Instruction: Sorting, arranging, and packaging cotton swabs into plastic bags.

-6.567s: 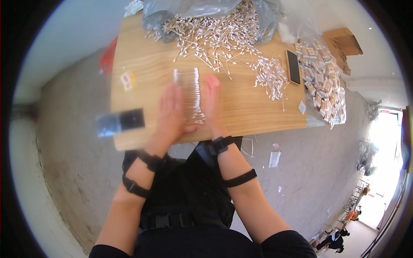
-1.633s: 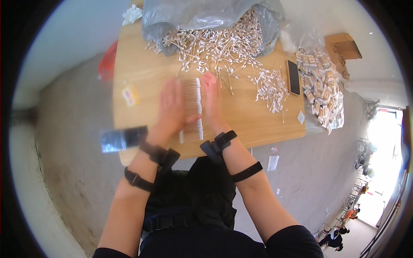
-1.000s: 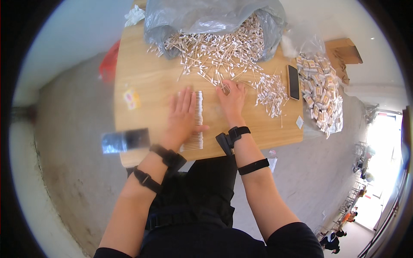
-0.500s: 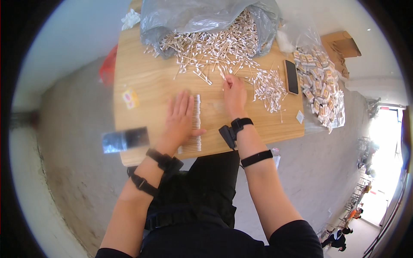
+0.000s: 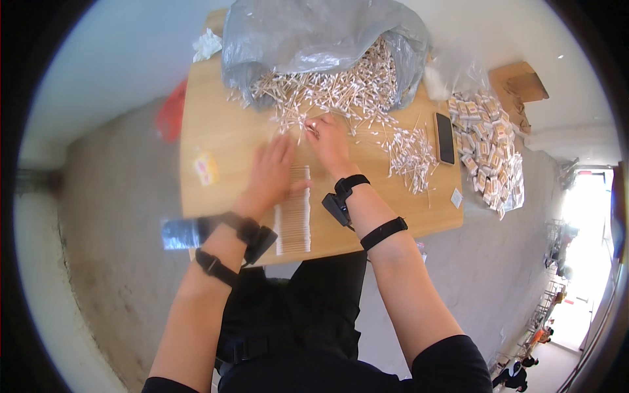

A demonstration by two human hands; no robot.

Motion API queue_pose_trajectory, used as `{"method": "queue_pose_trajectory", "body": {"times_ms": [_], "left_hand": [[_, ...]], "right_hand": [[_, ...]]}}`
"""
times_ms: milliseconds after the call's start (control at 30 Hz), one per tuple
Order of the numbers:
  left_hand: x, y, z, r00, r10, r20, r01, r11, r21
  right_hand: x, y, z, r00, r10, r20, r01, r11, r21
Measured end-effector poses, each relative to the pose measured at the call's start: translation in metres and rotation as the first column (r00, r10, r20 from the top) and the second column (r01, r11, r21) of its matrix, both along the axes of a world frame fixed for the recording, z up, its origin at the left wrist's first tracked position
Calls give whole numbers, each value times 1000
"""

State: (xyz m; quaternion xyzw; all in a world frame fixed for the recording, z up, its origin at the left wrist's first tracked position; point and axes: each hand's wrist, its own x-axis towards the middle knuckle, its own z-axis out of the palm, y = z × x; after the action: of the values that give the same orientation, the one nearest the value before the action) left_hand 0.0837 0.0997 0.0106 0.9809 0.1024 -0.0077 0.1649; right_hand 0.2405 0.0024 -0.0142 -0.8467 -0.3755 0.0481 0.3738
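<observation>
A neat row of cotton swabs (image 5: 293, 226) lies side by side on the wooden table (image 5: 229, 124). My left hand (image 5: 268, 173), slightly blurred, rests with outstretched fingers over the row's upper left part, the thumb reaching across it. Just up and to the right, my right hand (image 5: 329, 144) pinches a few cotton swabs near the edge of the loose heap (image 5: 341, 85). That heap spills out of a large grey plastic bag (image 5: 295, 39). A smaller scattered pile of swabs (image 5: 411, 160) lies to the right of my right hand.
A phone (image 5: 445, 137) lies near the table's right side, beside many small packs (image 5: 488, 141) on clear plastic. Cardboard (image 5: 521, 85) is behind them. On the left are a yellow-and-white packet (image 5: 206, 169) and a dark shiny sheet (image 5: 180, 234) over the edge. Crumpled tissue (image 5: 207, 44) sits far left.
My right hand has moved left along the heap's edge, closer to my left hand. The left hand stays at the row, and the whole view has shifted slightly.
</observation>
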Motion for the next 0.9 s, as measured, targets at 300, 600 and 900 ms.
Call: {"method": "queue_pose_trajectory", "body": {"times_ms": [300, 600, 900], "left_hand": [[43, 32, 0, 985, 162, -58, -164, 986, -41], [26, 31, -16, 971, 230, -65, -233, 972, -43], [-6, 19, -18, 980, 185, 70, -169, 967, -192]], "right_hand": [[33, 0, -3, 974, -140, 176, 156, 984, -81], [0, 3, -1, 945, -199, 261, 200, 980, 20], [-30, -24, -4, 1000, 1, 3, -1, 990, 145]]}}
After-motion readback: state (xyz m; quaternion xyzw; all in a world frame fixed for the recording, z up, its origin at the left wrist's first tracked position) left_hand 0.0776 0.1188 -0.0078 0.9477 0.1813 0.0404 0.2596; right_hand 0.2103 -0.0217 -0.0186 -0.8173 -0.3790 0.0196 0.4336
